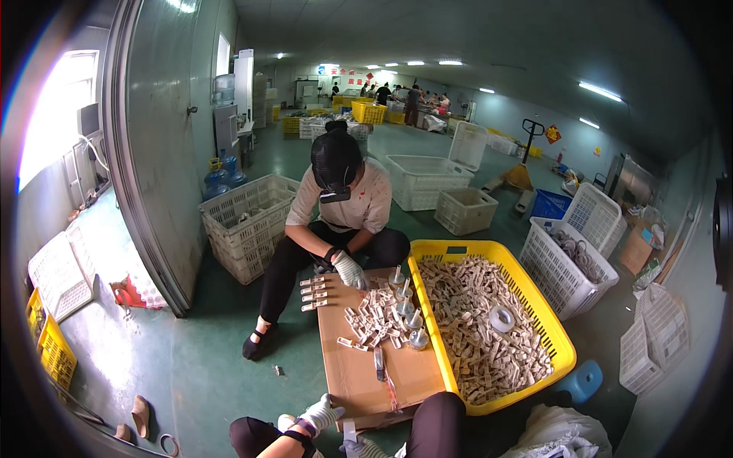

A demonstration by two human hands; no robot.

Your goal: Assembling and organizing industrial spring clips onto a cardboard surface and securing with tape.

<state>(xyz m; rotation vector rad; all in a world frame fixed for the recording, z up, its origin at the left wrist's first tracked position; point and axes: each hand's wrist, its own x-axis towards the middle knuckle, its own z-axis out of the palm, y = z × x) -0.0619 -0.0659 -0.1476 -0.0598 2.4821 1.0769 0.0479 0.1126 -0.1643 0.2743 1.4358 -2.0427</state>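
My left hand [318,416], in a white knit glove, rests by my knee at the near edge of a brown cardboard sheet [359,374]; its fingers are apart and hold nothing. Only part of my gloved right hand [363,447] shows at the bottom edge, close to a small pale piece, and its grip is hidden. On the cardboard lies a pile of small beige pieces [376,319], with a row of metal spindles [405,299] beside it. Across the sheet sits a co-worker [340,206] whose gloved hands [348,269] are at the pile's far end.
A yellow crate [561,340] full of beige pieces, with a tape roll [502,318] on top, stands to the right. White lattice crates [248,221] stand behind, left and right. A blue stool [584,380] is near right, and a metal door [156,153] at left.
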